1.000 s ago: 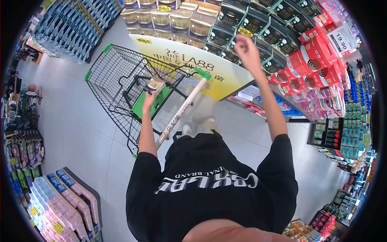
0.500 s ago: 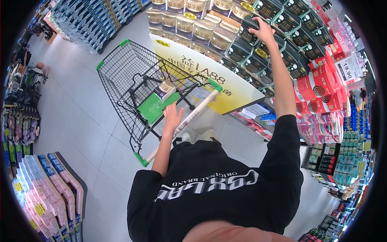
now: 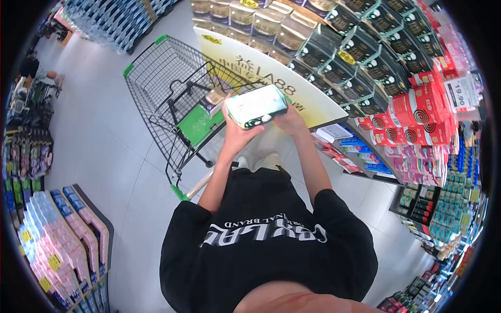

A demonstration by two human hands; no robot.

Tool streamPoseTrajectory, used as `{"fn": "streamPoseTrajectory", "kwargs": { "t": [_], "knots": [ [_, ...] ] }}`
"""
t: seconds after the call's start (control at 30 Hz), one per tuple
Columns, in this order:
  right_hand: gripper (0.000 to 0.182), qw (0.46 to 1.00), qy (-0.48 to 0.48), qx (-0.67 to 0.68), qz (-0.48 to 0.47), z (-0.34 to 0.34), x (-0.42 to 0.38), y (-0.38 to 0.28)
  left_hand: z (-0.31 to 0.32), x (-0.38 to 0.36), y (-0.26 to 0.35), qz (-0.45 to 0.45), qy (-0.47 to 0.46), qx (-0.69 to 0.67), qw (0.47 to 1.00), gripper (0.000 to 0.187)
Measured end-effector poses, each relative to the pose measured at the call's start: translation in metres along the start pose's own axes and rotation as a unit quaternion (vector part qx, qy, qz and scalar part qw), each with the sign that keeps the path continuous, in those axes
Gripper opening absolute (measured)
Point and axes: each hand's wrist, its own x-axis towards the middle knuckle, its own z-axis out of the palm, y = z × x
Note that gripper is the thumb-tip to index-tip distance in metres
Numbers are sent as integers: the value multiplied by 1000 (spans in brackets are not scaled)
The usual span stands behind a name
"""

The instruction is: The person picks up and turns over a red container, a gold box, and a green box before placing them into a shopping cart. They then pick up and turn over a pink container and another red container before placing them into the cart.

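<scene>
Both hands hold a dark package with a pale green-white face turned up, in front of my body and over the cart handle. My left hand wraps round its left end, thumb along the lower edge. At the package's right end, my right hand grips the side, its fingers partly hidden. Beneath is a wire shopping cart with green corners. A small beige and dark package rests beside the cart's green seat panel.
Stacked dark packages and beige packages rise behind a yellow-white sign board. Red packages are at the right. Pink and blue packs stand at lower left. A person is far left.
My right hand has come down from the shelf with a dark package. My left hand has left the cart handle and now holds the package too.
</scene>
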Motion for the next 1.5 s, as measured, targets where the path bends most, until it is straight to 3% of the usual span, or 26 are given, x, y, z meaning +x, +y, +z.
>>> {"fn": "streamPoseTrajectory", "kwargs": {
  "t": [0.07, 0.17, 0.23, 0.3, 0.33, 0.43, 0.53, 0.7, 0.73, 0.8, 0.9, 0.97, 1.03, 1.07, 1.13, 1.17, 1.2, 1.3, 1.37, 1.47, 1.5],
  "knots": [
    [68, 978, -11, 209, 5, 20, -20, 23, -18, -8, 1, -54, 16, -13, 998, 103],
    [60, 991, 56, -50, 113, 39, -50, 9, -42, -25, -27, -165, 71, -82, 980, 85],
    [46, 992, 21, -56, 108, 34, -72, 26, -55, -19, -48, -201, 140, -86, 966, 71],
    [39, 989, 21, -25, 146, 29, -97, 43, -73, 5, -63, -313, 147, -122, 930, 59],
    [37, 984, 32, -24, 173, 26, -106, 50, -87, 20, -83, -317, 131, -132, 930, 54],
    [32, 969, 73, -30, 234, 19, -128, 68, -120, 61, -156, -382, 104, -107, 912, 63],
    [30, 962, 136, -33, 233, 14, -152, 77, -142, 69, -236, -418, 261, 125, 861, 73],
    [38, 957, 210, -72, 189, -10, -197, 97, -156, 43, -240, -397, 180, 124, 891, 81],
    [41, 955, 245, -69, 155, -9, -203, 102, -159, 31, -244, -365, 150, 140, 908, 75],
    [41, 945, 272, -38, 176, -11, -214, 107, -155, 18, -218, -368, 40, 200, 907, 57],
    [41, 936, 289, -40, 199, -12, -214, 106, -144, 3, -194, -295, -59, 256, 919, 50],
    [43, 940, 276, -57, 193, -15, -205, 95, -120, -15, -164, -211, -79, 374, 900, 49],
    [45, 951, 249, -75, 165, -22, -197, 70, -91, -25, -136, -190, -106, 505, 835, 49],
    [43, 966, 235, -74, 77, -40, -197, 87, -79, -32, -126, -141, -105, 574, 800, 48],
    [36, 900, 316, -276, -119, -77, -184, 49, -73, -34, -126, -144, -93, 582, 795, 47],
    [25, 889, 318, -329, 17, -104, -181, 11, -70, -35, -127, -145, -87, 586, 793, 47],
    [32, 805, 385, -415, -177, -128, -179, -27, -65, -37, -128, -140, -76, 600, 784, 45],
    [56, 656, 513, -479, -279, -186, -198, -182, -55, -42, -126, -151, -71, 589, 791, 43],
    [69, 567, 600, -502, -259, -223, -206, -241, -40, -46, -118, -154, -56, 573, 803, 40],
    [87, 513, 628, -560, -171, -251, -200, -282, -26, -53, -111, -143, -40, 550, 822, 35],
    [87, 532, 635, -533, -174, -253, -198, -285, -22, -55, -110, -135, -37, 552, 822, 35]
  ]
}}
